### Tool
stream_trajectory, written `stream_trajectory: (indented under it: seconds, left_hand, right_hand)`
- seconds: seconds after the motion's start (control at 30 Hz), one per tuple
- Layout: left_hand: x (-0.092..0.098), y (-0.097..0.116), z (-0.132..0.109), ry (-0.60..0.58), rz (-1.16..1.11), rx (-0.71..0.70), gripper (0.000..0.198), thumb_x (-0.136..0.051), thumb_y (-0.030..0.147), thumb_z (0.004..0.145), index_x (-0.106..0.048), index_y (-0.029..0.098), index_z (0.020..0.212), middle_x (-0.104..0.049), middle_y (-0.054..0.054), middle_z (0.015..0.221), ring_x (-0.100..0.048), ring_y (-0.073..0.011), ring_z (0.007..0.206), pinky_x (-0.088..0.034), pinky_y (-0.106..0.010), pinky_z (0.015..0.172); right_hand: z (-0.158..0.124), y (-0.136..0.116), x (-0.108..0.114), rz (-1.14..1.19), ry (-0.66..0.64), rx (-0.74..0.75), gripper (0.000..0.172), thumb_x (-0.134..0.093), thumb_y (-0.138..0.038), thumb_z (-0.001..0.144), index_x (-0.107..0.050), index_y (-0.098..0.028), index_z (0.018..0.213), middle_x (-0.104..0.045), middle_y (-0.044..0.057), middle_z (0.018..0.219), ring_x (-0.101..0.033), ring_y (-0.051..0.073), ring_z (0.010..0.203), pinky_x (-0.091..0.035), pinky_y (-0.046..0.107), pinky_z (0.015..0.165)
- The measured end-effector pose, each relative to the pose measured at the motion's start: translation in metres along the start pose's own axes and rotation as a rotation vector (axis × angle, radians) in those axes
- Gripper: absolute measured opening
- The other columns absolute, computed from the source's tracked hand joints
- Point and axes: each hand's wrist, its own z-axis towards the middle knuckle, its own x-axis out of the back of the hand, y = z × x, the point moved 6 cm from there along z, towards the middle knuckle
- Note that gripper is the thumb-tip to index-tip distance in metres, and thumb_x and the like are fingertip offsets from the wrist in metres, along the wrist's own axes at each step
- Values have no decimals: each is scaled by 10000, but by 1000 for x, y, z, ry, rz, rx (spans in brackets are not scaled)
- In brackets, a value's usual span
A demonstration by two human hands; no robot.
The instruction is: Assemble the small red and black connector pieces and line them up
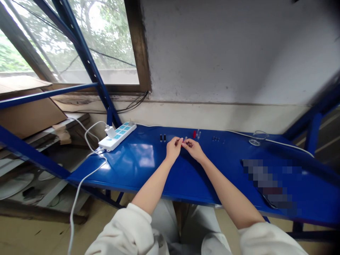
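L hand (pixel 174 148), R hand (pixel 193 148): fingertip pinch on sm. red pc. (pixel 182 142) above glossy tbl. (pixel 190 184)

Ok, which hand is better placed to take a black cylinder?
Probably the left hand: the black cylinders stand on its side, nearer it than the right hand. But it is occupied with the small red piece.

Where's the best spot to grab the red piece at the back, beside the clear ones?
I'd pinch the red piece across its middle, coming from the left: it's small and narrow, clear pieces sit close on its right, and its left faces bare table. I can't tell whether it's standing or lying.
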Motion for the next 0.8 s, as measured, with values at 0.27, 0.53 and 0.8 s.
stream_trajectory:
  seconds: [0.27,0.53,0.8]
  left_hand:
    - [-3,-4,1,-43,25,7,195,-457,309,792,-557,158,718,-570,4,660,-517,-97,613,-391,-206,601]
    - [-4,-4,-1,-57,260,-16,177,-400,251,828,-560,188,869,-612,-7,790,-541,-103,670,-400,-215,650]
    - [-13,-10,-2,-169,363,5,175,-415,205,800,-588,199,827,-622,-3,766,-552,-112,660,-403,-215,624]
  right_hand:
    - [-2,0,-6,0,-122,-24,258,-564,-418,696,-549,-161,708,-553,-10,625,-476,102,544,-387,230,541]
    - [3,6,27,-541,9,-75,164,-548,-327,721,-601,-171,726,-612,17,659,-536,127,602,-348,222,542]
    - [1,35,71,-798,198,-379,173,-513,-340,754,-592,-188,734,-642,45,730,-576,155,672,-301,218,489]
